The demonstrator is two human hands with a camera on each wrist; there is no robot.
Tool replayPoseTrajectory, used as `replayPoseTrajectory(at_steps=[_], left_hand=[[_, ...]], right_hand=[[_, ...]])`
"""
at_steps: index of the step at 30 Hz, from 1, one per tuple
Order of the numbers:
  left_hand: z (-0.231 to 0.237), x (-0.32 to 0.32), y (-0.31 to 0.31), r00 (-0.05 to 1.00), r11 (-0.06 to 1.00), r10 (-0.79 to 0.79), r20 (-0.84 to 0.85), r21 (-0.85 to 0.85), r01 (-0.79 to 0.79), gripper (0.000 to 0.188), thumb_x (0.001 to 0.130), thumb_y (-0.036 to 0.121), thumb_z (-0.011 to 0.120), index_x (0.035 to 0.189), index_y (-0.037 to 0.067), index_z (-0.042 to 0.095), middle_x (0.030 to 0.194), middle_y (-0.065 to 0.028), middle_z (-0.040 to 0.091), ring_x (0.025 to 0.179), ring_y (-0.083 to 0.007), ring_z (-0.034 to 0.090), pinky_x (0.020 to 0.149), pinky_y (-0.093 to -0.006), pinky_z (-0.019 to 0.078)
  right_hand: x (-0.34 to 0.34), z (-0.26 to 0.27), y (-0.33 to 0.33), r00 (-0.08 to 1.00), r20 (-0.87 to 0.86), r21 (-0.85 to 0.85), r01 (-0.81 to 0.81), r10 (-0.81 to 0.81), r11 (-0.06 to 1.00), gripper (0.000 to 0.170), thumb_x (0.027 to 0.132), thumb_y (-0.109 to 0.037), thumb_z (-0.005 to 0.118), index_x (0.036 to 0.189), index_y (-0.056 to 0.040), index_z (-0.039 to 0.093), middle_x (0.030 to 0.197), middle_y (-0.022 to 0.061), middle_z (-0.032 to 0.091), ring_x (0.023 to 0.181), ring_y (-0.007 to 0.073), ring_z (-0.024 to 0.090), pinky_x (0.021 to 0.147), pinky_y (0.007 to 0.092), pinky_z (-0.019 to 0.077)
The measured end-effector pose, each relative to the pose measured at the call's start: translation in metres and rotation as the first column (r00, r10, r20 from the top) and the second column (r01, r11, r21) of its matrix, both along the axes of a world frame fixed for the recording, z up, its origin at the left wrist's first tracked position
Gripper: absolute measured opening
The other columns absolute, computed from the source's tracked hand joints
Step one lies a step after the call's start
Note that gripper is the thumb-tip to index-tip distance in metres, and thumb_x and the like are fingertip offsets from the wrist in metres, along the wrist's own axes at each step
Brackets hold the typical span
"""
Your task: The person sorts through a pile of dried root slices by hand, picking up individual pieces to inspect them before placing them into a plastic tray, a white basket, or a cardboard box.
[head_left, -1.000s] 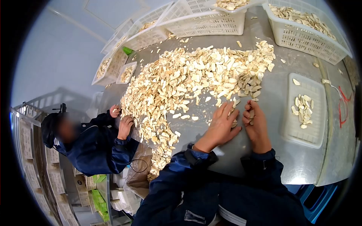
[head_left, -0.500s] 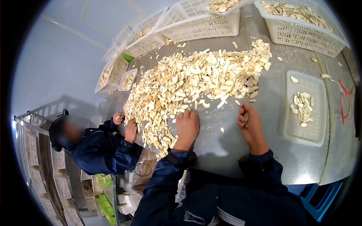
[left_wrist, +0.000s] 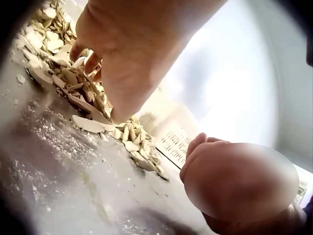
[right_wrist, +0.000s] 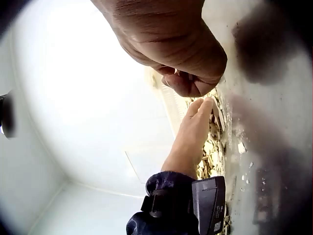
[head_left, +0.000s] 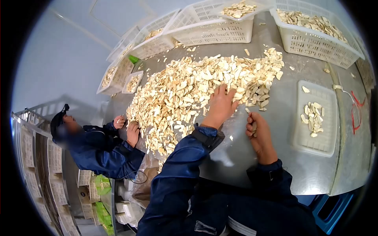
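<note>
A broad heap of pale dried slices [head_left: 173,86] spreads over the metal table. My left hand [head_left: 221,107] reaches onto its near edge, fingers loosely bent and spread. In the left wrist view those fingertips [left_wrist: 93,62] dip among the slices. Closer to me, my right hand [head_left: 260,137] is curled just off the heap's near right edge. Pale slices [head_left: 254,126] show between its fingers, mostly hidden by them. The right wrist view has the curled right hand [right_wrist: 171,41] above the left hand [right_wrist: 190,134].
A shallow white tray [head_left: 301,135] with several slices lies at the right. White slotted baskets [head_left: 214,34] line the back, another basket [head_left: 315,49] at back right. Red string [head_left: 356,114] lies beyond the tray. Another person [head_left: 100,145] works at the heap's left side.
My left hand went from beside the right hand leftward to the heap's near edge, then forward and right onto the slices. The right hand shifted slightly left, still curled.
</note>
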State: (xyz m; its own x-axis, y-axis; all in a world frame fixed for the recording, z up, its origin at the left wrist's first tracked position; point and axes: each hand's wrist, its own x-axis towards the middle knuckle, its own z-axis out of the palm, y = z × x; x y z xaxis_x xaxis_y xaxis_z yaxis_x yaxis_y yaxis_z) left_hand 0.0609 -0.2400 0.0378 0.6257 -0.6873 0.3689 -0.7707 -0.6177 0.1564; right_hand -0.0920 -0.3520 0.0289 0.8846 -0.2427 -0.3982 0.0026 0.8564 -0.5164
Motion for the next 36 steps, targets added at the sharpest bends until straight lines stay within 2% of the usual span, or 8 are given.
replayPoseTrajectory(at_steps=[7,11,15,22,24,26,28,36], left_hand=[[0.011,-0.043,0.042,0.980,0.982,-0.096,-0.173,0.146,0.122,0.036,0.086,0.025,0.070,0.117,0.009,0.064,0.116,-0.0151,0.055,0.111,-0.0347,0.052,0.090,-0.0473,0.0450],[0.022,-0.047,0.064,0.915,0.984,-0.174,-0.364,-0.024,0.177,0.025,0.088,0.020,0.069,0.106,0.003,0.066,0.102,-0.0154,0.061,0.098,-0.0354,0.058,0.083,-0.0432,0.0477],[0.020,-0.019,0.053,0.961,0.974,-0.212,-0.176,-0.121,0.193,0.018,0.087,0.011,0.064,0.103,0.004,0.066,0.100,-0.0150,0.063,0.091,-0.0362,0.060,0.078,-0.0424,0.0503],[0.008,-0.026,0.062,0.951,0.997,-0.076,-0.301,-0.046,0.065,0.018,0.088,0.009,0.060,0.104,0.006,0.067,0.099,-0.0142,0.064,0.090,-0.0363,0.063,0.077,-0.0431,0.0519],[0.011,-0.036,0.071,0.925,0.996,-0.086,-0.370,-0.037,0.078,0.018,0.088,0.009,0.060,0.104,0.006,0.067,0.098,-0.0140,0.064,0.086,-0.0359,0.063,0.074,-0.0422,0.0521],[0.013,-0.042,0.079,0.898,0.994,-0.108,-0.427,-0.027,0.106,0.017,0.089,0.009,0.060,0.104,0.005,0.067,0.095,-0.0141,0.064,0.082,-0.0351,0.064,0.071,-0.0405,0.0520],[0.014,-0.048,0.088,0.883,0.999,-0.033,-0.469,-0.050,0.011,0.017,0.089,0.009,0.061,0.104,0.003,0.066,0.092,-0.0144,0.064,0.078,-0.0340,0.063,0.069,-0.0385,0.0517],[0.005,-0.073,0.111,0.860,0.975,0.046,-0.508,-0.164,-0.149,0.019,0.087,0.008,0.067,0.106,0.002,0.065,0.089,-0.0123,0.062,0.073,-0.0256,0.065,0.064,-0.0320,0.0519]], right_hand=[[0.000,-0.005,0.003,1.000,0.013,0.006,-0.011,0.011,1.000,0.011,0.098,-0.021,0.056,0.099,-0.0104,0.059,0.079,-0.0038,0.052,0.061,0.0054,0.047,0.050,0.0217,0.0357],[0.002,-0.006,0.009,0.999,0.023,0.020,-0.028,0.027,0.999,0.010,0.098,-0.020,0.056,0.099,-0.0105,0.059,0.078,-0.0041,0.053,0.060,0.0050,0.047,0.050,0.0215,0.0353],[0.003,-0.008,0.012,0.999,0.018,0.002,-0.051,0.051,0.999,0.010,0.098,-0.020,0.056,0.100,-0.0104,0.059,0.078,-0.0041,0.053,0.060,0.0049,0.048,0.049,0.0213,0.0352],[0.001,-0.006,0.005,1.000,-0.021,-0.027,-0.021,0.021,0.999,0.012,0.097,-0.019,0.059,0.104,-0.0086,0.059,0.078,-0.0034,0.054,0.061,0.0051,0.050,0.050,0.0219,0.0362],[0.001,-0.009,0.010,0.995,-0.022,-0.209,-0.104,0.102,0.972,0.013,0.096,-0.017,0.060,0.104,-0.0067,0.061,0.078,-0.0033,0.057,0.063,0.0066,0.053,0.052,0.0229,0.0393],[0.001,-0.015,0.015,0.992,0.002,-0.490,-0.107,0.124,0.865,0.014,0.094,-0.015,0.061,0.104,-0.0050,0.064,0.078,-0.0025,0.059,0.064,0.0077,0.055,0.054,0.0241,0.0425],[0.003,-0.023,0.023,0.991,0.072,-0.802,-0.010,0.113,0.598,0.014,0.092,-0.013,0.064,0.102,-0.0034,0.067,0.078,-0.0009,0.061,0.065,0.0087,0.057,0.057,0.0256,0.0459],[-0.005,-0.015,0.028,0.983,-0.109,-0.977,-0.134,0.151,0.165,0.021,0.081,-0.012,0.071,0.100,-0.0039,0.068,0.083,0.0142,0.066,0.070,0.0276,0.065,0.064,0.0373,0.0498]])
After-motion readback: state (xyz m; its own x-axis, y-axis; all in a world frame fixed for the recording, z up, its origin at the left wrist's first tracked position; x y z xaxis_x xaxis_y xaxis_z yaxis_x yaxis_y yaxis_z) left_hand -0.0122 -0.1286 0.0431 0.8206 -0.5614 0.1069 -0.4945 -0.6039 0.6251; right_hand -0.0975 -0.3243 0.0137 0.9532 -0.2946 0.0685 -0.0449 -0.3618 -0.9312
